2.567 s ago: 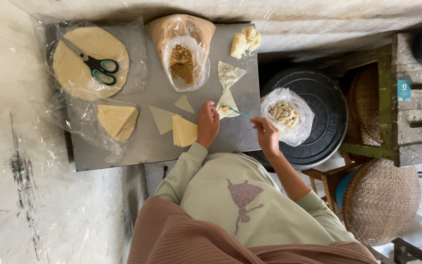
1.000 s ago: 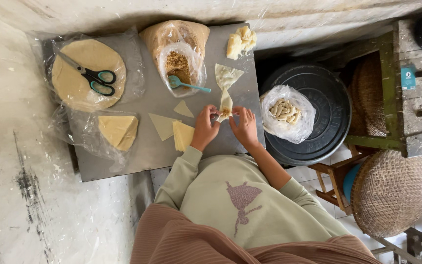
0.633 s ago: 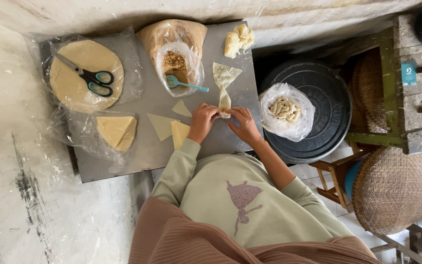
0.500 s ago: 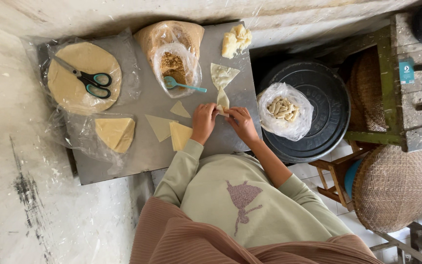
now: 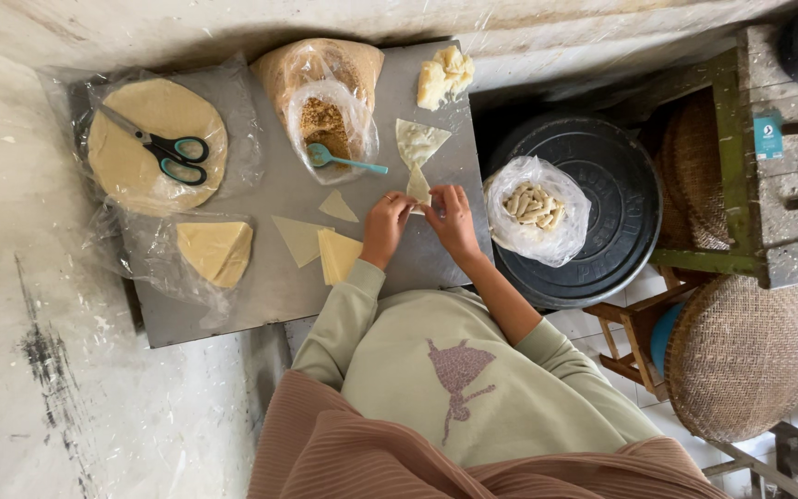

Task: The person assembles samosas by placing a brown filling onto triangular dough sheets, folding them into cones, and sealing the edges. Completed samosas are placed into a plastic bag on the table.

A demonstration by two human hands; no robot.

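Left hand point(image 5: 386, 225) and right hand point(image 5: 452, 220) close together, fingertips pinching a small dough wrapper point(image 5: 418, 186) on the grey board point(image 5: 270, 277): best rolled snugly, edges even, near the teal spoon point(image 5: 344, 160) and filling bag point(image 5: 330, 125).

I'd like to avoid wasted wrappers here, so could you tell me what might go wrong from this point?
The left hand and right hand pinch a thin folded wrapper piece; it could tear or unroll. The teal spoon leans out of the open filling bag close by, so a knock might spill crumbs. The scissors rest on the round wrapper stack and may mark it.
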